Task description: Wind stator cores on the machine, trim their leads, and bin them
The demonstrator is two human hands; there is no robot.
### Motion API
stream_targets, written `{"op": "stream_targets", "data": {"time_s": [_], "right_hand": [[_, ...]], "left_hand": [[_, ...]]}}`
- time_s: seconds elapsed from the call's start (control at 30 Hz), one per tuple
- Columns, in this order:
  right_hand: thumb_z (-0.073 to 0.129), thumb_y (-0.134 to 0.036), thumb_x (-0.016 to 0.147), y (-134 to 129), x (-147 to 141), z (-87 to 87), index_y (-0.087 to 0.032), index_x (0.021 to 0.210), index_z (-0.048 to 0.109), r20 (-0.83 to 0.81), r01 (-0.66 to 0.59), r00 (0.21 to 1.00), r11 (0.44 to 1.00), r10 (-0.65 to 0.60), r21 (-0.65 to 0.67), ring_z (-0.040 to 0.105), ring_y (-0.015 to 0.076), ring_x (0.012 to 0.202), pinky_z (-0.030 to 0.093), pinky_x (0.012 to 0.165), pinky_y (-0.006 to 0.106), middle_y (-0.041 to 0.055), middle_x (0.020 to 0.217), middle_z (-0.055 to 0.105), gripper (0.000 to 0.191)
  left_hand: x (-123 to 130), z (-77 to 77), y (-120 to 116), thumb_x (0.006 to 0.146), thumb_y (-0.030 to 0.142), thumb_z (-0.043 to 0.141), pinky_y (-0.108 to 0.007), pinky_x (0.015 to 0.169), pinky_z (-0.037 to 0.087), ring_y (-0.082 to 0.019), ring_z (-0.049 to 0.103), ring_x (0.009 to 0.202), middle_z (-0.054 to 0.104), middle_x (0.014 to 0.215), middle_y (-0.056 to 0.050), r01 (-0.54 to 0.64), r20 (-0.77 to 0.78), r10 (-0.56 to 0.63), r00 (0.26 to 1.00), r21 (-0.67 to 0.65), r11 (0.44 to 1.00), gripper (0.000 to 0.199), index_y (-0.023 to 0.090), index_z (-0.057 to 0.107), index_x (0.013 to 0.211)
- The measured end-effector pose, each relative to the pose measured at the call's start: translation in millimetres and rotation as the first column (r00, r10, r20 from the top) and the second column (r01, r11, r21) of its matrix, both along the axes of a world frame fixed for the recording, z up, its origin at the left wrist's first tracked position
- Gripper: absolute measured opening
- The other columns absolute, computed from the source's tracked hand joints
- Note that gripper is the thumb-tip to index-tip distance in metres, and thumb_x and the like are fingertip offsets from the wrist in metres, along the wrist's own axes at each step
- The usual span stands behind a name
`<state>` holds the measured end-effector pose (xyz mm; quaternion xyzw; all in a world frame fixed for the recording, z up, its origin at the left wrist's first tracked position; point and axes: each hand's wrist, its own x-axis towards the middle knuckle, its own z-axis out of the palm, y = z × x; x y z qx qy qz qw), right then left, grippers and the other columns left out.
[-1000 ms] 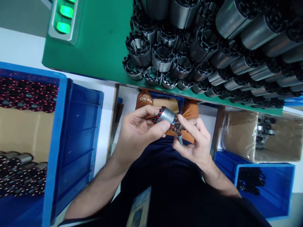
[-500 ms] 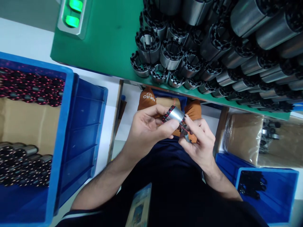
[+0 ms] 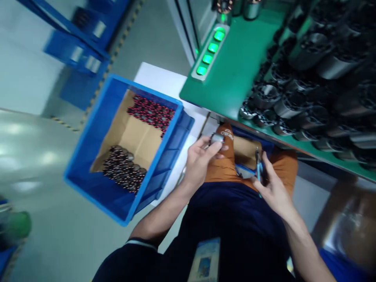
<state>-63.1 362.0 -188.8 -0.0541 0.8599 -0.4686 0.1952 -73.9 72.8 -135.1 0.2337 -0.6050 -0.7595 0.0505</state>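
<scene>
My left hand (image 3: 200, 159) is closed on a small motor stator (image 3: 217, 138), a silver metal cylinder with dark ends, held above my left thigh. My right hand (image 3: 275, 192) grips a pair of wire cutters (image 3: 259, 169) with light blue handles, its jaws pointing away from me. The two hands are apart, and the cutters do not touch the stator. Fine wire on the stator is too blurred to make out. Beyond my hands, rows of stators with black slotted ends (image 3: 289, 103) stand on the green tabletop (image 3: 232, 74).
To the left, a blue crate (image 3: 154, 164) lined with cardboard holds red-wound stators (image 3: 151, 113) and copper-wound stators (image 3: 123, 170). A strip of green lights (image 3: 207, 58) sits at the tabletop's left end. Under the table edge is a brown cardboard surface (image 3: 246, 152).
My view has swung left, bringing the whole crate into sight. My hands have drawn apart: the cutters were beside the stator and now are well to its right.
</scene>
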Motion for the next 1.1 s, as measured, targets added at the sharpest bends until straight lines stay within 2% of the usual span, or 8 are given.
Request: {"op": "stream_targets", "data": {"time_s": [0.1, 0.2, 0.3, 0.43, 0.6, 0.77, 0.93, 1.1], "right_hand": [[0.073, -0.056, 0.102, 9.9, 2.6, -26.0, -0.019, 0.19, 0.038, 0.059, -0.041, 0.998, 0.997, 0.037, 0.071, 0.073, 0.034, 0.149, 0.058, 0.13, 0.045, 0.0157, 0.166, 0.071, 0.101], [0.067, -0.069, 0.098, 19.5, 4.4, -41.8, -0.022, 0.184, 0.049, 0.103, -0.056, 0.994, 0.991, 0.044, 0.125, 0.075, 0.0385, 0.147, 0.06, 0.127, 0.051, 0.0153, 0.168, 0.07, 0.099], [0.065, -0.079, 0.09, 22.4, 1.5, -47.6, -0.022, 0.177, 0.058, 0.144, -0.052, 0.989, 0.982, 0.025, 0.184, 0.076, 0.0445, 0.145, 0.062, 0.123, 0.059, 0.0171, 0.163, 0.074, 0.104], [0.066, -0.086, 0.082, 18.9, -2.9, -42.0, -0.024, 0.173, 0.063, 0.182, -0.053, 0.983, 0.966, 0.006, 0.253, 0.084, 0.0445, 0.122, 0.066, 0.108, 0.06, 0.0163, 0.143, 0.083, 0.11], [0.074, -0.085, 0.08, 12.3, 5.5, -35.5, -0.021, 0.173, 0.062, 0.15, -0.01, 0.988, 0.981, -0.02, 0.196, 0.085, 0.0329, 0.105, 0.069, 0.089, 0.042, 0.0143, 0.128, 0.084, 0.113], [0.086, -0.075, 0.082, -18.4, 22.2, -23.6, -0.02, 0.16, 0.067, 0.175, 0.048, 0.983, 0.998, -0.055, 0.041, 0.081, 0.0227, 0.094, 0.067, 0.082, 0.028, 0.0059, 0.102, 0.08, 0.097], [0.094, -0.061, 0.087, -95.3, 31.8, 27.5, -0.022, 0.136, 0.073, 0.187, -0.013, 0.982, 0.992, 0.037, -0.128, 0.083, 0.0259, 0.106, 0.07, 0.097, 0.032, 0.0087, 0.115, 0.083, 0.066], [0.063, -0.074, 0.113, -155.6, 31.5, 74.8, -0.044, 0.176, 0.058, 0.222, 0.008, 0.972, 0.939, 0.073, -0.343, 0.051, 0.036, 0.174, 0.038, 0.147, 0.06, 0.0021, 0.179, 0.061, 0.07]], "left_hand": [[29.2, 17.1, -86.3, 0.083, 0.064, 0.097, -0.03, 0.083, 0.071, -0.022, 0.087, 0.094, 0.086, 0.11, -0.008, -0.129, -0.024, 0.128, 0.992, -0.321, 0.938, 0.054, 0.021, 0.079, 0.109], [49.5, 23.6, -171.8, 0.079, 0.044, 0.101, -0.029, 0.091, 0.066, -0.018, 0.081, 0.094, 0.087, 0.114, -0.007, -0.216, -0.035, 0.251, 0.967, -0.636, 0.741, 0.037, 0.02, 0.084, 0.101], [51.8, 3.9, -229.2, 0.079, 0.035, 0.1, -0.032, 0.087, 0.064, -0.02, 0.078, 0.092, 0.087, 0.111, -0.007, -0.101, 0.073, 0.249, 0.966, -0.778, 0.62, 0.025, 0.019, 0.087, 0.094], [38.4, -44.2, -252.8, 0.091, 0.031, 0.097, -0.04, 0.091, 0.067, -0.018, 0.076, 0.08, 0.082, 0.092, -0.003, 0.148, 0.288, 0.125, 0.949, -0.763, 0.629, 0.022, 0.016, 0.082, 0.093], [28.3, -71.0, -254.9, 0.102, 0.031, 0.088, -0.039, 0.089, 0.071, -0.019, 0.08, 0.087, 0.082, 0.106, -0.006, 0.195, 0.33, 0.071, 0.941, -0.703, 0.684, 0.026, 0.014, 0.075, 0.116], [47.9, -17.1, -240.7, 0.088, 0.035, 0.091, -0.047, 0.098, 0.074, -0.027, 0.086, 0.106, 0.079, 0.143, -0.016, 0.085, 0.212, 0.1, 0.972, -0.718, 0.691, 0.05, 0.02, 0.065, 0.129], [98.0, 37.8, -139.9, 0.108, 0.046, 0.081, -0.05, 0.104, 0.075, -0.029, 0.086, 0.119, 0.082, 0.141, -0.008, 0.09, 0.046, -0.08, 0.996, -0.651, 0.754, 0.037, 0.033, 0.069, 0.14], [110.7, 1.8, -35.2, 0.096, 0.065, 0.088, -0.067, 0.121, 0.068, -0.046, 0.064, 0.16, 0.054, 0.183, -0.002, 0.311, -0.034, -0.359, 0.933, -0.427, 0.849, 0.104, 0.069, 0.025, 0.18]]}}
